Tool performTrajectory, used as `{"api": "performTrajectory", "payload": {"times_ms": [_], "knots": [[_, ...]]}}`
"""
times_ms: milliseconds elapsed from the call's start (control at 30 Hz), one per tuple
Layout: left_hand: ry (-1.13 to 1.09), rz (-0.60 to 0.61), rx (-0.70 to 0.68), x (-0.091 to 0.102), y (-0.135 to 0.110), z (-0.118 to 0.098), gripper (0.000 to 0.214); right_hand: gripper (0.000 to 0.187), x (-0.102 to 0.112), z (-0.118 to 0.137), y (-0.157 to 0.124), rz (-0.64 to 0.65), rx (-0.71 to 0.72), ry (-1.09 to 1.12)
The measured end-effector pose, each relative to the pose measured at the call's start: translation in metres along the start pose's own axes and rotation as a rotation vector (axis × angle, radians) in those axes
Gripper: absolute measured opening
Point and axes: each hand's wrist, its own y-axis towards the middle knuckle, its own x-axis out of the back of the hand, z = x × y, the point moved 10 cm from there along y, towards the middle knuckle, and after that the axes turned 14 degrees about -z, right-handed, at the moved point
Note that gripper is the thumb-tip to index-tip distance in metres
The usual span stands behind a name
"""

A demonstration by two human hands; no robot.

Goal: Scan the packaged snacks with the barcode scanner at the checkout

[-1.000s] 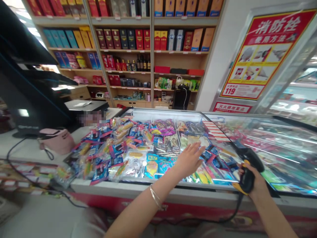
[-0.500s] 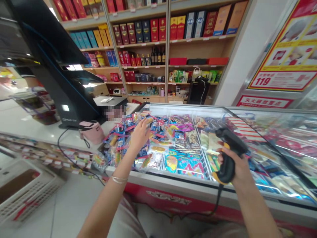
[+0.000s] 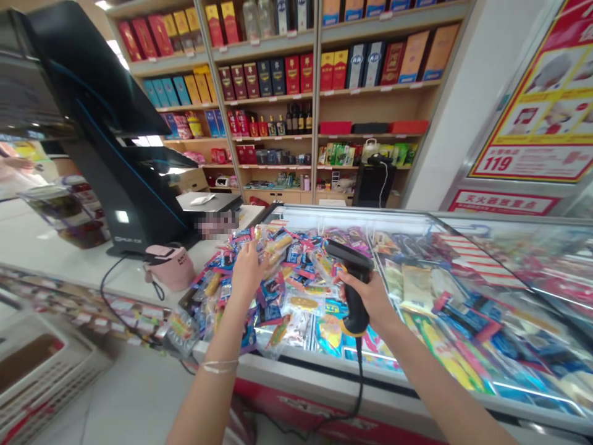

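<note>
Scanner [image 3: 354, 306] in right hand [image 3: 376, 298]; left hand [image 3: 248, 272] at packet heap [image 3: 296, 252]

The right hand's fingers are wrapped around the handle of the black scanner, whose head points left, toward the heap. The scanner is raised in front of the display case [image 3: 333, 366]; its cable [image 3: 361, 380] runs down past the case's front edge. The left hand is extended over the heap, fingers bent among the wrappers; whether they grip a packet cannot be determined. A bracelet [image 3: 220, 366] is noted at the left wrist. The packets, mostly blue or clear, are piled across the left part of the display case. Left of the heap, a pink pouch [image 3: 170, 269] stands on the white worktop [image 3: 28, 225], just beside a black terminal [image 3: 125, 185].
</note>
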Motion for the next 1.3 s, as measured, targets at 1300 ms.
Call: {"api": "performTrajectory", "payload": {"times_ms": [1300], "knots": [[-0.364, -0.291, -0.197, 0.003, -0.009, -0.056, 0.037, 0.021, 0.000, -0.024, -0.005, 0.116, 0.048, -0.296]]}}
